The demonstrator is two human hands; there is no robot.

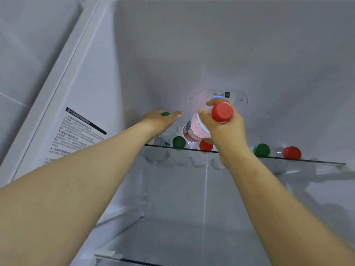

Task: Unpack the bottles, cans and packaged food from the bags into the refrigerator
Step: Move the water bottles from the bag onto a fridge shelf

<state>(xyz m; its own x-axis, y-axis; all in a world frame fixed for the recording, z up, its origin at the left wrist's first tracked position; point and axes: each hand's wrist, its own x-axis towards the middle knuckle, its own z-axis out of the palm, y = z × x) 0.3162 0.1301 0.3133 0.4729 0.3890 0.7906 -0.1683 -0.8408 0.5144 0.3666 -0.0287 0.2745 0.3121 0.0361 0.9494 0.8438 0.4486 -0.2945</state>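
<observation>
The right hand (221, 121) is wrapped around the neck and shoulder of a clear water bottle (194, 129), thumb and fingers curled tight just below its red cap (222, 111). The bottle sits at the centre of the frame, lifted above the front edge of the refrigerator's glass shelf (299, 160) and not yet resting on it.

Its long axis is what matters here. The cap points toward the viewer and to the upper right, and the labelled body slants down and left, away from the hand. The base ends just above two bottles on the shelf, one with a green cap (179, 142) and one with a red cap (206, 145). Those bottles appear to lie on their sides, caps toward the front edge. Two more lie further right, a green-capped bottle (261, 150) and a red-capped bottle (292, 152).

The left hand (161, 120) reaches in left of centre, fingers stretched toward the held bottle and stopping just short of it. A small green cap (165, 114) shows at the hand, but I cannot tell whether the hand grips anything.

The right hand is plainly the one carrying the load. Setting the bottle down probably means lowering it base-first into the row. The stretch of shelf beside the wrist is hidden, so I cannot tell whether there is room there.
</observation>
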